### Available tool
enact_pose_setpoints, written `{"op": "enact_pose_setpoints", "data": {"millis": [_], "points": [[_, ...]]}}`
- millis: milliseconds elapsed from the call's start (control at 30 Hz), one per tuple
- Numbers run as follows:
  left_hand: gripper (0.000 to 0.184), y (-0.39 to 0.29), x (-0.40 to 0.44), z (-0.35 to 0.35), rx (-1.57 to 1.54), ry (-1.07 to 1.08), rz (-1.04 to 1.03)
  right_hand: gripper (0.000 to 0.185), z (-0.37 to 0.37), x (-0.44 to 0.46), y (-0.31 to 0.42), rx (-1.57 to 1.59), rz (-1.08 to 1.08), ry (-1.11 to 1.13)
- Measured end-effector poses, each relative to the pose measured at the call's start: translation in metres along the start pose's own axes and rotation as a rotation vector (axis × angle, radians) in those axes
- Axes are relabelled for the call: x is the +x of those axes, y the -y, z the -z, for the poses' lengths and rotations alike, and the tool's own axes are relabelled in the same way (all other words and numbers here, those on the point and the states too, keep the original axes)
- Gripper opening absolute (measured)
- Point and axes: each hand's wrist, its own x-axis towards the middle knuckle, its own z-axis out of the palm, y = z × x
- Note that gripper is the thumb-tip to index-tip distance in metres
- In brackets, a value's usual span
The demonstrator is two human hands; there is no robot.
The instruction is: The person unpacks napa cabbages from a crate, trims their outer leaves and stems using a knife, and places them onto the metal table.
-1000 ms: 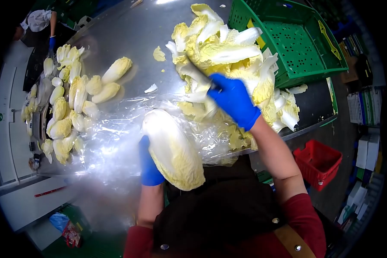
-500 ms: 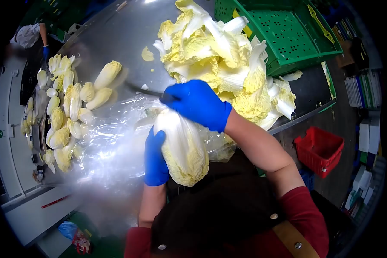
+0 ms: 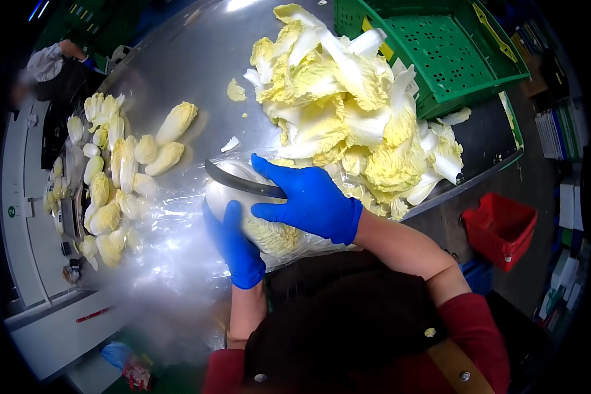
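Note:
A large pale cabbage head [image 3: 269,231] lies on clear plastic film [image 3: 177,220] in front of me. My left hand [image 3: 235,246], in a blue glove, rests against its left side with the fingers on it. In my right hand [image 3: 312,202], also gloved, is a knife [image 3: 243,184] with a dark curved blade; the blade crosses over the white end of the cabbage. My right thumb and index finger are spread around the knife's handle, which the glove mostly hides. Loose yellow-white leaves [image 3: 348,118] are heaped just beyond my right hand.
Several small cabbage heads [image 3: 105,217] lie at the left of the metal table [image 3: 210,59]. A green crate [image 3: 433,59] stands at the back right, with a red bin [image 3: 499,230] below the table's right edge. Another person [image 3: 49,65] is at the far upper left.
The cabbage has gone from being held up to lying lower on the film. My right hand came from the leaf pile to the cabbage's white end with the knife.

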Motion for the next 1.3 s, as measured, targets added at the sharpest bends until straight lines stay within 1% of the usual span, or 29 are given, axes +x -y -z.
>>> {"op": "enact_pose_setpoints", "data": {"millis": [100,200,300,333,400,533,633,667,700,733,767,800,867,900,1000,1033,1133,1233,1300], "points": [[0.056,-0.003,-0.003,-0.002,0.034,-0.003,0.009,0.077,0.000,0.002,0.001,0.006,-0.021,0.017],[0.056,-0.003,-0.004,0.000,0.123,0.005,-0.039,0.077,-0.002,-0.001,0.000,0.042,0.102,-0.069],[0.052,0.004,-0.003,0.001,0.195,0.007,-0.123,0.077,-0.002,-0.001,0.004,0.023,0.039,-0.047],[0.050,0.006,-0.004,0.001,0.212,0.006,-0.151,0.078,-0.004,-0.001,0.002,0.025,0.048,-0.052],[0.051,0.006,-0.006,0.001,0.240,0.011,-0.168,0.079,-0.009,-0.002,-0.004,0.028,0.063,-0.062],[0.050,0.009,-0.008,0.003,0.281,0.018,-0.157,0.080,-0.007,-0.002,-0.005,-0.014,0.010,0.007],[0.049,0.000,-0.007,0.002,0.166,0.031,-0.040,0.085,-0.005,-0.002,-0.005,-0.069,0.015,0.031],[0.049,-0.009,-0.010,-0.003,0.153,0.000,0.061,0.087,0.004,-0.004,0.000,-0.093,0.010,0.063],[0.052,-0.008,-0.007,0.005,0.006,0.063,0.215,0.090,0.010,-0.006,0.002,-0.116,0.007,0.095],[0.056,-0.005,-0.002,0.019,-0.144,0.126,0.366,0.095,0.014,-0.007,-0.004,-0.094,0.067,0.090],[0.059,-0.003,0.001,0.027,-0.297,0.192,0.514,0.095,0.022,-0.009,-0.002,-0.131,0.000,0.172],[0.062,-0.010,-0.002,0.025,-0.367,0.199,0.617,0.095,0.029,-0.011,0.001,-0.169,-0.070,0.254],[0.063,-0.010,-0.006,0.024,-0.294,0.192,0.647,0.092,0.026,-0.021,-0.009,-0.213,0.045,0.298],[0.063,-0.006,-0.006,0.028,-0.231,0.208,0.658,0.088,0.023,-0.025,-0.012,-0.180,0.056,0.346],[0.060,-0.003,-0.011,0.028,-0.272,0.236,0.700,0.086,0.028,-0.028,-0.007,-0.160,-0.114,0.457],[0.061,-0.002,-0.012,0.028,-0.260,0.231,0.697,0.086,0.025,-0.030,-0.014,-0.110,-0.081,0.454],[0.061,-0.002,-0.014,0.024,-0.229,0.231,0.695,0.084,0.033,-0.028,-0.008,-0.076,-0.151,0.555],[0.059,-0.006,-0.019,0.020,-0.164,0.268,0.705,0.083,0.037,-0.028,-0.007,0.005,-0.107,0.444],[0.058,-0.014,-0.026,0.011,-0.100,0.346,0.711,0.082,0.044,-0.022,-0.004,0.141,-0.128,0.345]]}}
